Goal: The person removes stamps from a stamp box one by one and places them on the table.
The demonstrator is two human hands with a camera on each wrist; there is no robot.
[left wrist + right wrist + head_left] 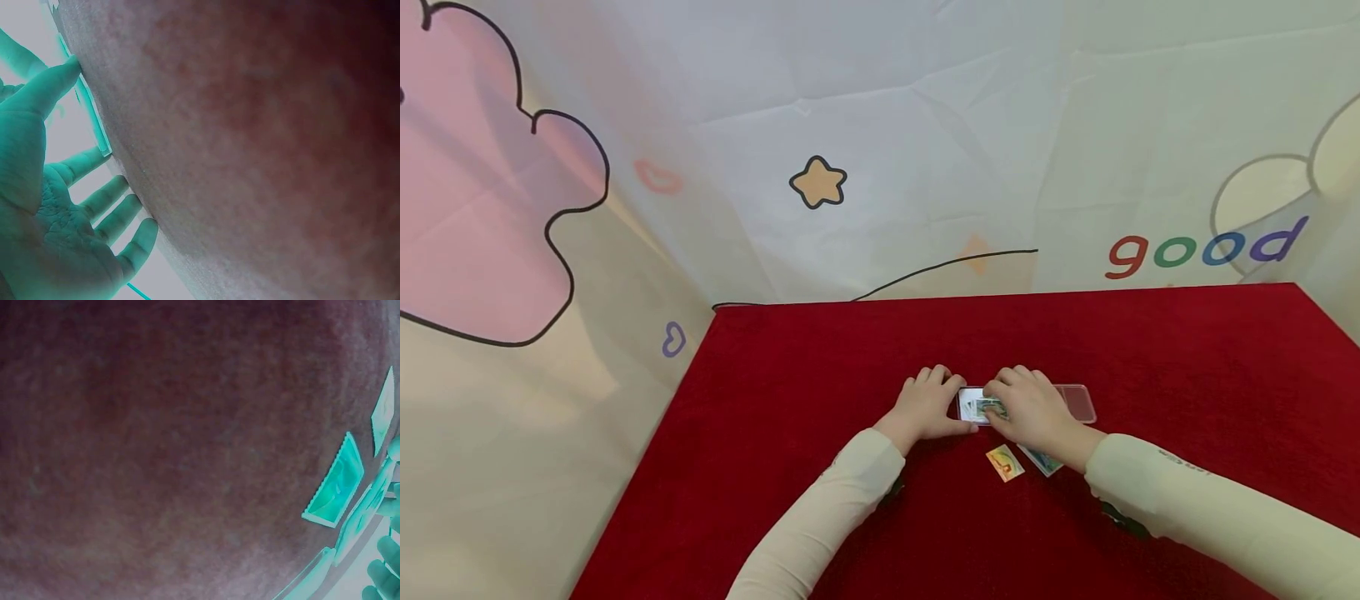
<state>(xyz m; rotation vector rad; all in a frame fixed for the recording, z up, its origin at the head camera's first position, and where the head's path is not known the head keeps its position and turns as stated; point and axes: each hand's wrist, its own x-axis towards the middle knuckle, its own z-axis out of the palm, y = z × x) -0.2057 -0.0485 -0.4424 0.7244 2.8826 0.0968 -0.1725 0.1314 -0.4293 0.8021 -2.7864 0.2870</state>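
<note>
A small clear plastic case [966, 406] lies on the red cloth with stamps in it. My left hand [927, 406] holds its left end, thumb on the near edge and forefinger at the far corner. That hold also shows in the left wrist view, the other fingers spread on the cloth. Over the case, my right hand [1033, 408] pinches a greenish stamp [989, 407] between thumb and forefinger, partly hidden. The case's lid [1079, 403] lies opened out to the right. Nearer me are a yellow stamp [1005, 462] and a blue-green stamp [1040, 460], partly under the right wrist.
Red cloth [820, 358] covers the table. Behind it hangs a pale printed curtain [925, 167] with a star and coloured letters. In the right wrist view, a perforated stamp [337, 484] lies beside the case.
</note>
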